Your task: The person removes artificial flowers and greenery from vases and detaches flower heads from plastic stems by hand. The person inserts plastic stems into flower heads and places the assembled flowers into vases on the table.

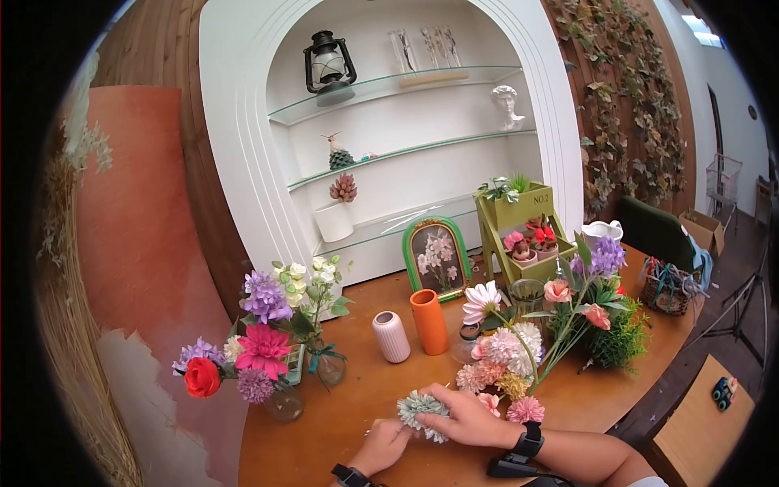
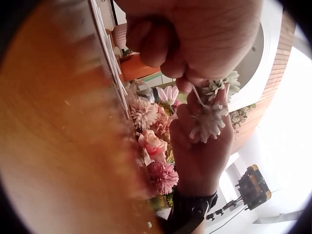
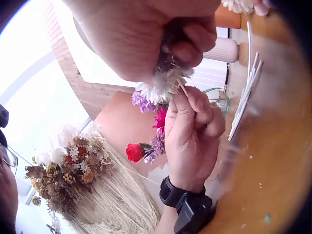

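Observation:
Low over the table's front part, my right hand (image 1: 472, 420) grips a pale grey-green artificial flower (image 1: 415, 406), fingers curled around its ruffled head. Close against it on the left is my left hand (image 1: 385, 446). Its thumb and forefinger pinch a thin white stem (image 3: 182, 88) right at the flower's underside, as the right wrist view shows. In the left wrist view, white-green petals (image 2: 209, 124) stick out past the right hand's fingers. The part of the flower inside the right palm is hidden.
Several thin white sticks (image 3: 247, 92) lie on the table. Behind the hands stand a ribbed pink vase (image 1: 391, 338) and an orange vase (image 1: 428, 323). Pink and white flowers (image 1: 513, 353) lie close to the right hand; a glass vase (image 1: 284, 405) with flowers stands left. A green picture frame (image 1: 410, 258) is farther back.

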